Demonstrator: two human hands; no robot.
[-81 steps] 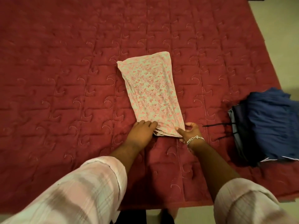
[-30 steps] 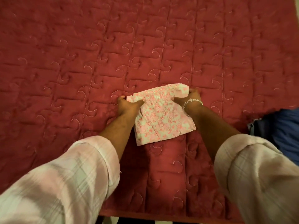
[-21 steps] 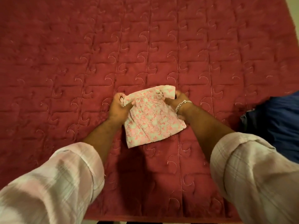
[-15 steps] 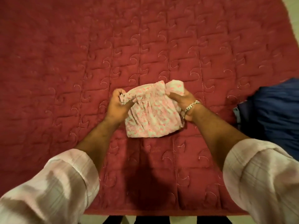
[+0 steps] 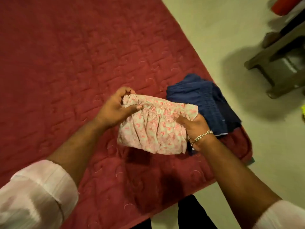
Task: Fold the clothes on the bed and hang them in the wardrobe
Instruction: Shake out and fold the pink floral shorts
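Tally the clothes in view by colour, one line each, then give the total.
Pink floral garment, held folded in left hand and right hand: 1
Dark blue clothes, piled on the red bedspread: 1 pile, pieces uncountable
Total: 2

Dark stool (image 5: 280,66) stands on pale floor (image 5: 222,38).

Both forearms are showing bare below rolled-up sleeves. The left sleeve (image 5: 38,194) is looking pale pink and white with a faint plaid check, its cuff turned back in a thick band near the elbow. The right sleeve (image 5: 280,215) is showing the same pale fabric at the frame's corner. A chunky silver chain bracelet (image 5: 200,137) is sitting on the right wrist, and dark trousers (image 5: 189,214) are peeking in below.
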